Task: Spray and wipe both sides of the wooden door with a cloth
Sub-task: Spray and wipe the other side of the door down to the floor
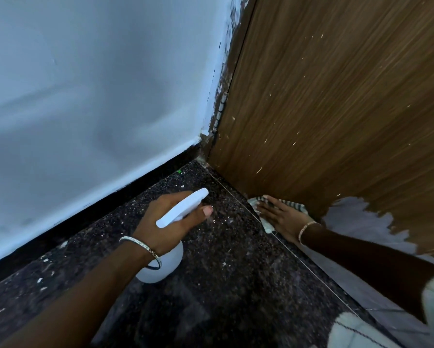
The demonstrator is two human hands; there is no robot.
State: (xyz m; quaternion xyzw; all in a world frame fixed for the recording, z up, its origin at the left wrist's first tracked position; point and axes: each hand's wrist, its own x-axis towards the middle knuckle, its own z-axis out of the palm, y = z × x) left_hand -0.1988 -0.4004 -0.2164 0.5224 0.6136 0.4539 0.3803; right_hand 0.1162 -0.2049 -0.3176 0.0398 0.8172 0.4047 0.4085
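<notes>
The wooden door point(336, 109) fills the right side, brown with pale flecks and a torn white patch low on the right. My left hand point(168, 222) grips a white spray bottle point(165, 264) by its neck above the dark floor, nozzle pointing toward the door's bottom corner. My right hand point(281, 214) presses with straight fingers on a striped cloth point(266, 222) at the foot of the door, where it meets the floor.
A pale blue wall point(98, 96) with a black skirting strip stands on the left and meets the door at the hinge point(222, 106). The dark speckled stone floor point(223, 272) carries white paint chips. Light trousers show at the bottom right.
</notes>
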